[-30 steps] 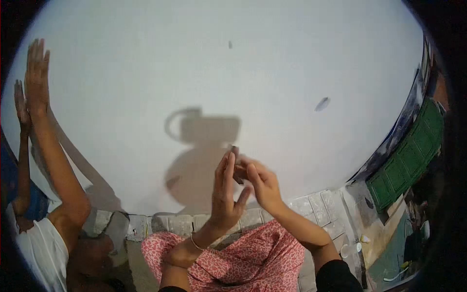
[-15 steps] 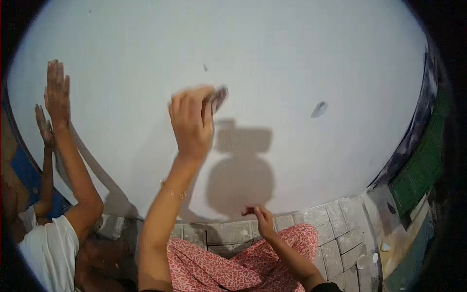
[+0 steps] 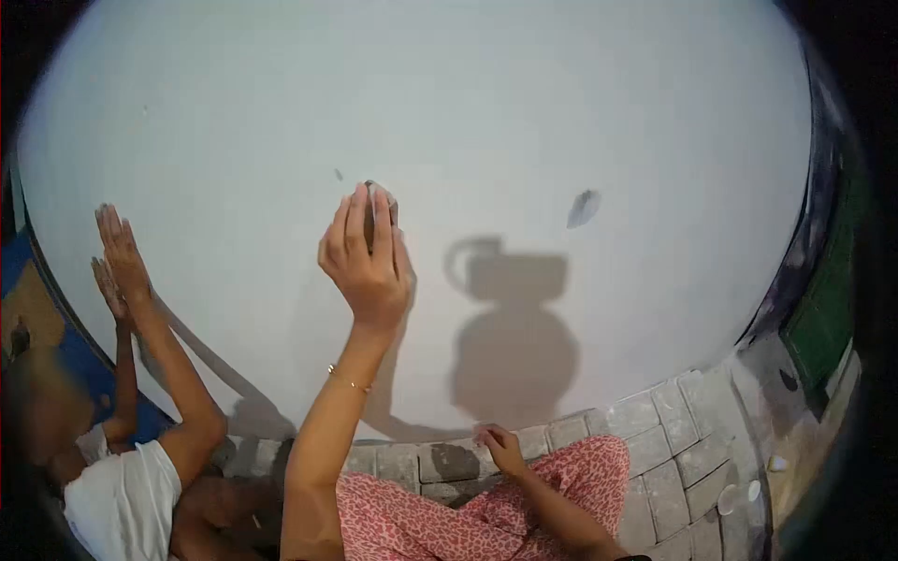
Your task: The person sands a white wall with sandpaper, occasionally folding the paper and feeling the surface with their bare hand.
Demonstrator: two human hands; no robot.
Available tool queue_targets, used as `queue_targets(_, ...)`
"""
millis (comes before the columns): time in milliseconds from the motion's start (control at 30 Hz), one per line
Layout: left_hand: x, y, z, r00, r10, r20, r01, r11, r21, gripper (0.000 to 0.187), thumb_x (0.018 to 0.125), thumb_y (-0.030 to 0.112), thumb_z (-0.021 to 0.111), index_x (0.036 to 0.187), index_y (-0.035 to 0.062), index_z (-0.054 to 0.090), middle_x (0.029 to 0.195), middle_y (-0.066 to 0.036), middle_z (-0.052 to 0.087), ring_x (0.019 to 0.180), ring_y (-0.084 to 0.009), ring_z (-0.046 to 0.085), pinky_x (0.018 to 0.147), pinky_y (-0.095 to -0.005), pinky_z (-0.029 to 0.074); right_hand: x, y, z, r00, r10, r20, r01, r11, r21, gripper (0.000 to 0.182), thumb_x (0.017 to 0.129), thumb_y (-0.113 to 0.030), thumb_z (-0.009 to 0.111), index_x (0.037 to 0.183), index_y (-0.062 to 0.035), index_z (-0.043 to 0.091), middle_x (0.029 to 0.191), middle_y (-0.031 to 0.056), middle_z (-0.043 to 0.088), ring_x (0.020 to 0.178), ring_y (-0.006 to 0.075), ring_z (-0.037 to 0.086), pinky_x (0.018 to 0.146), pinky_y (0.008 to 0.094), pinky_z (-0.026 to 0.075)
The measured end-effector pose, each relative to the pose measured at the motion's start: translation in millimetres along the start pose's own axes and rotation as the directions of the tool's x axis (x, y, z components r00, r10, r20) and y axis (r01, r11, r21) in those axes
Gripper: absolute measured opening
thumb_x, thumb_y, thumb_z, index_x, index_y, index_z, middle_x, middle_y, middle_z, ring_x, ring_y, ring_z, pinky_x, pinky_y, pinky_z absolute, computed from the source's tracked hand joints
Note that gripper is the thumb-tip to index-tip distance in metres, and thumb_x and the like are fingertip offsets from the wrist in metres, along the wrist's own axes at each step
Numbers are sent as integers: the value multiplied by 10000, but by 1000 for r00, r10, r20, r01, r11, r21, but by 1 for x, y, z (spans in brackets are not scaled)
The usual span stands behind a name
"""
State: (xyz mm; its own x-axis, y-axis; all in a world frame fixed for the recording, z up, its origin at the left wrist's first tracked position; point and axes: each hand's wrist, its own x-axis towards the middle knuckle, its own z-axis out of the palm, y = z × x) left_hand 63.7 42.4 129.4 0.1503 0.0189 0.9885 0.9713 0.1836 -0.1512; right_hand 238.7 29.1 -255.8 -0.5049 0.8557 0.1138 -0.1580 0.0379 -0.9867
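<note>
My left hand (image 3: 369, 257) is raised against the pale wall (image 3: 486, 112), its fingers closed around a small, thin grey piece (image 3: 370, 220) that looks folded. Part of that piece shows between the fingers; the rest is hidden behind them. Beside it on the wall is a tiny grey mark (image 3: 339, 175). Low down, my right hand (image 3: 502, 449) hovers by my knee near the wall's foot, fingers loosely bent and apart, with nothing visible in them. A larger leaf-shaped grey patch (image 3: 584, 208) marks the wall to the right.
At the left another person in a white shirt (image 3: 126, 500) holds both hands (image 3: 120, 262) up at the wall. My head's shadow (image 3: 514, 355) falls on the wall. Grey paving blocks (image 3: 669, 449) run along its foot, with small white round items (image 3: 730, 498) at the right.
My left hand has moved down and slightly left, its fingers now pointing up against the wall. The other person's hands appear lower, and the view has shifted a little.
</note>
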Motion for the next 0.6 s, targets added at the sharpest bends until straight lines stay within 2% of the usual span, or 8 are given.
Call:
queue_targets(33,-6,1,-3,989,-3,150,5,1000,-11,579,854,201,538,1370,-2,370,1432,-169,333,1334,-310,273,1063,-473,176,1,2,0,1000,13,-4,-13,998,-67,271,944,-217,522,1034,30,591,863,75,629,785,140,559,751,294,447)
queue_targets(200,30,-10,8,976,-57,211,72,995,-62,682,872,260,516,1429,-2,223,1498,-201,179,1404,-350,86,1088,-548,3,9,12,0,1000,26,14,-24,993,-118,264,945,-219,515,1008,24,598,852,75,632,773,136,560,726,289,454)
queue_targets(267,67,-30,17,977,-199,-79,198,980,-20,668,899,331,502,1429,19,239,1503,-165,189,1396,-337,129,1089,-552,10,4,-3,1,994,113,2,-111,982,-153,253,943,-214,517,990,17,607,849,76,641,782,132,571,729,283,461)
queue_targets(400,59,0,22,986,65,151,-55,996,-70,645,895,402,502,1442,153,267,1513,-59,212,1406,-244,138,1124,-474,43,8,13,1,992,125,27,-120,981,-151,251,940,-218,524,999,8,615,855,76,649,791,136,585,738,287,471)
queue_targets(467,49,9,25,810,546,215,-440,808,-393,628,874,361,541,1425,165,312,1516,-48,204,1407,-222,136,1118,-509,35,12,35,-3,994,97,54,-79,959,-272,260,937,-219,528,1013,14,614,862,79,653,794,141,598,733,295,480)
queue_targets(533,71,-2,21,900,365,240,-327,927,-185,671,854,392,560,1436,198,290,1518,-35,202,1407,-223,137,1119,-503,26,10,32,-4,995,96,40,-81,958,-274,262,936,-220,531,1014,16,615,860,82,654,789,142,602,729,295,481)
queue_targets(567,82,-5,22,971,161,175,-155,987,-43,727,832,432,571,1446,190,266,1522,-40,188,1408,-225,132,1118,-505,16,7,30,-3,995,94,29,-83,961,-266,265,935,-221,533,1014,18,616,858,86,655,785,143,606,726,294,482)
queue_targets(600,78,-3,24,970,159,187,-153,987,-44,727,832,432,571,1446,190,266,1522,-40,188,1408,-225,132,1118,-505,16,5,33,-1,994,105,30,-94,960,-263,265,935,-221,533,1014,18,616,858,86,655,785,143,606,726,294,482)
